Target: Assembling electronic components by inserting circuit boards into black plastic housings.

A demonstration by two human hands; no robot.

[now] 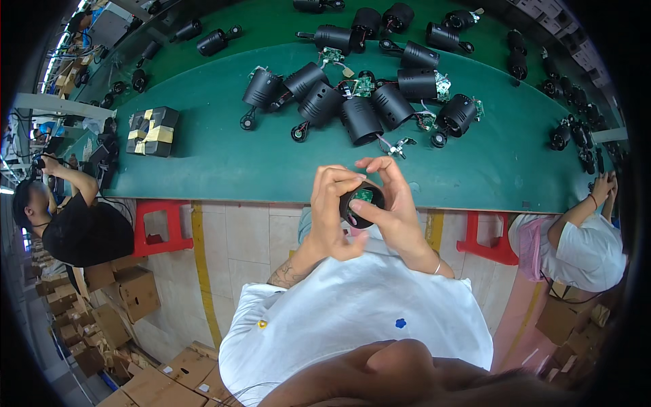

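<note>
Right now, holds a black cylindrical housing (377, 201) at the near edge of a green workbench (217, 180), in front of the chest, with the open mouth turned up into view. Grips with the left hand (330, 218), with fingers bent around the left side and the thumb held out clear below. Rests the right hand (403, 220) along the opposite side, with the thumb reaching across the mouth by a green circuit board (365, 194) inside and the fingers half curled near the far rim. Can't tell, from this angle, about any firm clasp on that side! Faces, just beyond the hands, a tight cluster of black slotted cylinders (361, 122), some with bare circuit boards (403, 146) and wires at the ends. To the left, well apart from the cluster, shows a black box (165, 146) with pale yellow tape across it. Farther back, reveals a darker green strip (268, 37) with more cylinders. Down at the sides, takes in two red stools (160, 234), a co-worker in black (88, 230) at the left, another in white (591, 247) at the right, and cardboard boxes (137, 293) low on the left. Wears a white shirt (339, 298) with a blue flower patch (401, 323).
</note>
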